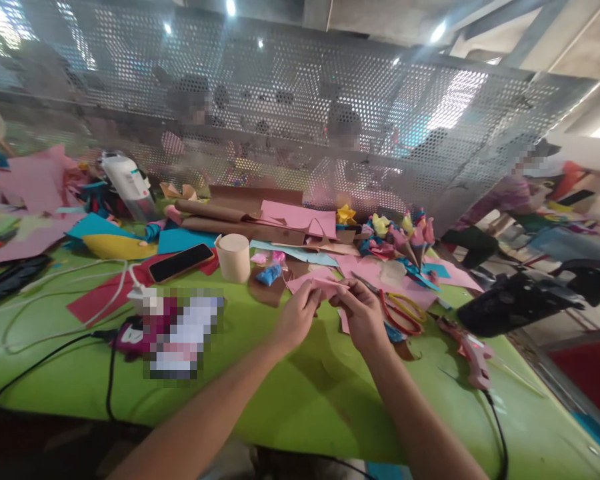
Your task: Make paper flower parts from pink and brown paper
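Left hand (299,313): pinching small, thin pink paper piece (329,285).
Right hand (364,312): pinching its opposite side.
Paper step: apparently fingertip shaping.
Next move: probably calls for light, even pressure.

A person's bare left forearm (217,410) slanted from seven o'clock toward one and the bare right forearm (405,400) from five toward eleven, while the left hand (299,313) and right hand (364,317) nearly met, each bent in a fingertip pinch.

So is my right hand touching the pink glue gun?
Apart: the head view shows green tabletop between your right hand and the pink glue gun.
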{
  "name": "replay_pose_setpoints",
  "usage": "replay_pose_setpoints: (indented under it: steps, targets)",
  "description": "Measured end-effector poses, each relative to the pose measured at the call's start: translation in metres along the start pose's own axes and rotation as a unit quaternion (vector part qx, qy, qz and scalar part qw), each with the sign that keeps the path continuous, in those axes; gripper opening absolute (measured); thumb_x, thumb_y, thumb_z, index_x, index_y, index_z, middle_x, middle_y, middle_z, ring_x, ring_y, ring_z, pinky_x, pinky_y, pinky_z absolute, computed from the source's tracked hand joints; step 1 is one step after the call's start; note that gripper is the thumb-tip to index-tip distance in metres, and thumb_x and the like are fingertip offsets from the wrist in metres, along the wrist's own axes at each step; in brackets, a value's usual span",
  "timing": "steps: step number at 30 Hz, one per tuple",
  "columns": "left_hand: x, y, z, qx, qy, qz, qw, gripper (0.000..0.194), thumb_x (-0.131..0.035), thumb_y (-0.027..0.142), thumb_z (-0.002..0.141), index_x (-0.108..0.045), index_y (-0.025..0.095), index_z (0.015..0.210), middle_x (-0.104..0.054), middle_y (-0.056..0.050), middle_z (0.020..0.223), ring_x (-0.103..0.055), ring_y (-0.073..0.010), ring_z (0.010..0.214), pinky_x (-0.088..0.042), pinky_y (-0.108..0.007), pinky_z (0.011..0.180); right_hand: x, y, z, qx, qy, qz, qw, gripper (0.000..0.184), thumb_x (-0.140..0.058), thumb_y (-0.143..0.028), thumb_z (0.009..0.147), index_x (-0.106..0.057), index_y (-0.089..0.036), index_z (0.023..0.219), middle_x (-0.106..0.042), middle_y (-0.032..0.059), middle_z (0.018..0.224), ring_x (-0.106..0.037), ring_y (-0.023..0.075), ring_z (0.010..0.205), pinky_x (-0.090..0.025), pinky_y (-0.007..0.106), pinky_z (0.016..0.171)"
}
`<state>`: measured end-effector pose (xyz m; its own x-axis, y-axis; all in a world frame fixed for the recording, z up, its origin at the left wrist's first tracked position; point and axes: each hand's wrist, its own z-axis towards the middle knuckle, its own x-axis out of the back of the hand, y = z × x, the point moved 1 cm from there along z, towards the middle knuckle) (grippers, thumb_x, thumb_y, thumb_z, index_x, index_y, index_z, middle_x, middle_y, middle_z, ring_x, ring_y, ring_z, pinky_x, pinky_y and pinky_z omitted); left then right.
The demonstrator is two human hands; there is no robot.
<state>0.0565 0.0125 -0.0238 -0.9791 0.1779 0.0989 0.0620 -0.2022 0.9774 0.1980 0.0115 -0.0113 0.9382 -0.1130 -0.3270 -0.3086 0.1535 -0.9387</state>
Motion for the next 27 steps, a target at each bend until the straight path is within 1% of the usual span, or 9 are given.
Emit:
replay_pose_setpoints:
  steps: [3,7,10,14,19,21,24,25,27]
  targets:
    - [0.003,0.0,0.003,0.016,-0.003,-0.028,0.999,0.032,-0.049,0.051,0.091,-0.061,0.021,0.095,-0.053,0.0,0.074,-0.05,-0.014,0.065,-0.043,-0.024,0.057,0.0,0.0,0.0,-0.003,0.006,-0.014,1.0,0.03,-0.083,-0.04,0.063,-0.066,-0.02,0.076,-0.061,-0.0027,0.064,-0.056,0.0113,0.054,-0.045,0.025,0.055]
    - [0.005,0.004,0.007,0.049,-0.038,-0.082,0.995,0.033,-0.056,0.053,0.086,-0.059,0.02,0.093,-0.048,0.002,0.073,-0.049,-0.0128,0.065,-0.044,-0.022,0.054,-0.001,-0.001,0.0,0.004,0.023,-0.019,1.0,0.03,-0.085,-0.04,0.061,-0.065,-0.019,0.072,-0.061,-0.0032,0.061,-0.055,0.0106,0.051,-0.044,0.024,0.052]
    - [0.007,0.008,0.008,0.048,-0.063,-0.068,0.995,0.034,-0.063,0.05,0.082,-0.058,0.019,0.095,-0.047,0.003,0.073,-0.047,-0.0126,0.067,-0.046,-0.022,0.055,-0.001,-0.003,0.0,0.012,0.04,-0.009,0.999,0.031,-0.085,-0.039,0.06,-0.066,-0.019,0.071,-0.061,-0.0038,0.059,-0.054,0.0096,0.051,-0.044,0.023,0.052]
    - [0.009,0.008,0.009,0.055,-0.082,-0.048,0.994,0.035,-0.059,0.053,0.083,-0.059,0.018,0.088,-0.045,0.004,0.067,-0.045,-0.0124,0.063,-0.045,-0.024,0.055,0.0,-0.005,0.002,0.01,0.056,0.008,0.998,0.03,-0.086,-0.039,0.059,-0.066,-0.019,0.07,-0.059,-0.0042,0.059,-0.052,0.0087,0.051,-0.042,0.022,0.051]
    - [0.012,0.009,0.011,0.048,-0.066,-0.048,0.995,0.034,-0.06,0.051,0.083,-0.061,0.017,0.082,-0.043,0.005,0.058,-0.042,-0.0103,0.054,-0.037,-0.023,0.052,0.0,-0.005,0.002,0.003,0.052,0.012,0.999,0.031,-0.086,-0.039,0.058,-0.065,-0.019,0.07,-0.059,-0.0042,0.058,-0.051,0.0086,0.051,-0.041,0.022,0.051]
    - [0.014,0.012,0.011,0.068,-0.088,-0.078,0.991,0.035,-0.062,0.05,0.082,-0.062,0.015,0.084,-0.048,0.004,0.057,-0.046,-0.0102,0.052,-0.039,-0.024,0.053,0.0,-0.006,0.002,0.002,0.048,0.009,0.999,0.031,-0.086,-0.039,0.058,-0.066,-0.019,0.069,-0.059,-0.0042,0.058,-0.051,0.0087,0.051,-0.041,0.022,0.051]
    - [0.016,0.019,0.01,0.118,-0.131,-0.154,0.972,0.041,-0.07,0.049,0.076,-0.064,0.013,0.096,-0.062,-0.002,0.067,-0.059,-0.0146,0.062,-0.047,-0.028,0.063,-0.001,-0.007,0.002,0.001,0.031,0.001,1.0,0.031,-0.086,-0.039,0.057,-0.066,-0.019,0.069,-0.059,-0.0043,0.059,-0.05,0.0088,0.051,-0.041,0.022,0.051]
    - [0.017,0.02,0.01,0.135,-0.137,-0.175,0.966,0.045,-0.072,0.049,0.073,-0.064,0.013,0.099,-0.064,-0.003,0.069,-0.061,-0.0157,0.065,-0.049,-0.03,0.065,-0.001,-0.007,0.002,0.001,0.021,-0.005,1.0,0.031,-0.086,-0.039,0.057,-0.066,-0.019,0.069,-0.059,-0.0043,0.059,-0.05,0.0088,0.051,-0.041,0.022,0.051]
    - [0.018,0.021,0.009,0.161,-0.138,-0.193,0.958,0.05,-0.075,0.052,0.07,-0.065,0.013,0.098,-0.061,-0.001,0.066,-0.057,-0.0135,0.061,-0.048,-0.029,0.063,0.0,-0.007,0.002,0.002,0.0,-0.026,1.0,0.029,-0.085,-0.038,0.058,-0.065,-0.019,0.068,-0.058,-0.0042,0.059,-0.05,0.0091,0.051,-0.041,0.023,0.051]
